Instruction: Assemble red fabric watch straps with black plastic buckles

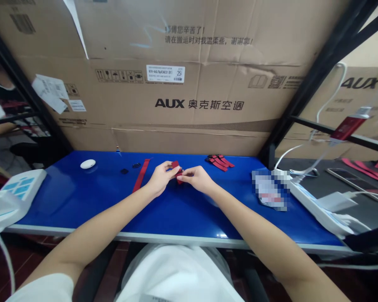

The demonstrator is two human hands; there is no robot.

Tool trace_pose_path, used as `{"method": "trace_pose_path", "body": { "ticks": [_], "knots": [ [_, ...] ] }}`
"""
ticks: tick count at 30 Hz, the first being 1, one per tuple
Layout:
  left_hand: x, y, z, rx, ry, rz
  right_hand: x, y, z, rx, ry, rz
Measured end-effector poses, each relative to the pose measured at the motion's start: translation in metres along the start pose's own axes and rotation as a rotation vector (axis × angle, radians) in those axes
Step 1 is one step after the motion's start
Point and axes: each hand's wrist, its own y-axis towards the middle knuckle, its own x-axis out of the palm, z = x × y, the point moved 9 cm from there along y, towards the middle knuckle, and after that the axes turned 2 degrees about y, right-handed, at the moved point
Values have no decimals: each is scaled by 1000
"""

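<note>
Above the middle of the blue table [107, 205], my left hand [161, 178] is closed on a red strap [175, 165], which sticks up between its fingers. My right hand [197, 178] pinches the same strap from the right, near its lower part. Something small and dark shows between the fingertips, too small to make out. Left of my left hand, another red strap [141, 175] lies flat on the table. Small black pieces [136, 165] rest beside it. Several red straps with black buckles [219, 162] lie behind and to the right of my right hand.
A round white object [88, 164] lies at the back left. White power strips stand at the left [25, 193] and right [318, 205] edges. A blurred-out packet [269, 191] lies on the right. Cardboard [176, 126] stands behind the table between black metal posts.
</note>
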Motion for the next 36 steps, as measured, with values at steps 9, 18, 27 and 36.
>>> {"method": "trace_pose_path", "body": {
  "ticks": [9,18,27,36],
  "knots": [
    [-3,0,0,36,-14,48,0,3,14,21,107,38],
    [2,-2,-10,-49,-86,-4,-1,3,22,44,123,88],
    [0,-2,-11,-123,108,-102,-5,5,30,100,364,103],
    [11,-3,24,242,550,-339,-1,1,17,97,508,-130]
  ]
}}
